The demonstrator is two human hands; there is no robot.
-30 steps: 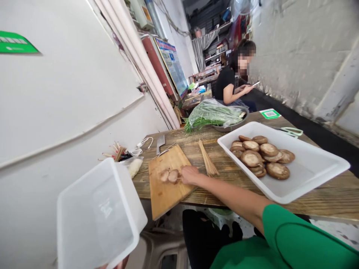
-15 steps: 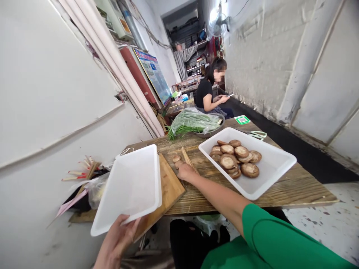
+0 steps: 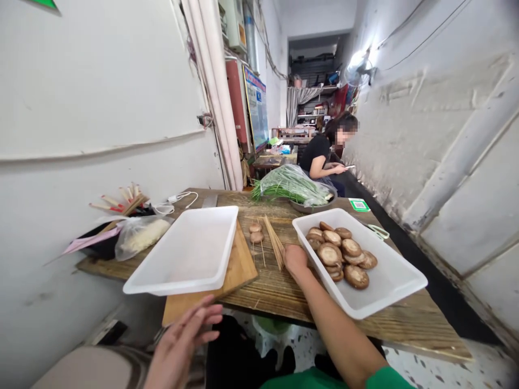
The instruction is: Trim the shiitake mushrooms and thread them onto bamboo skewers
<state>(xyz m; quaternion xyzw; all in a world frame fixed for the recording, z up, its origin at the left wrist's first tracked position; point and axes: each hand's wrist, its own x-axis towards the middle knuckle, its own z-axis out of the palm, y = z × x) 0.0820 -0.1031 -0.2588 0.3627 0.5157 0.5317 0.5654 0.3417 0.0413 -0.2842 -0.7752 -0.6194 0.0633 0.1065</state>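
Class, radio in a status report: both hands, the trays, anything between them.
Left hand open, off the empty tray on the cutting board. Right hand at the mushroom tray. Skewers between.

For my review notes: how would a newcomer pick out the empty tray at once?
Start at the wooden table along the white wall. On its left end lies a cutting board, and the empty tray sits on it, just beyond the open left hand. Unlike the matching white tray to the right, it holds no mushrooms.
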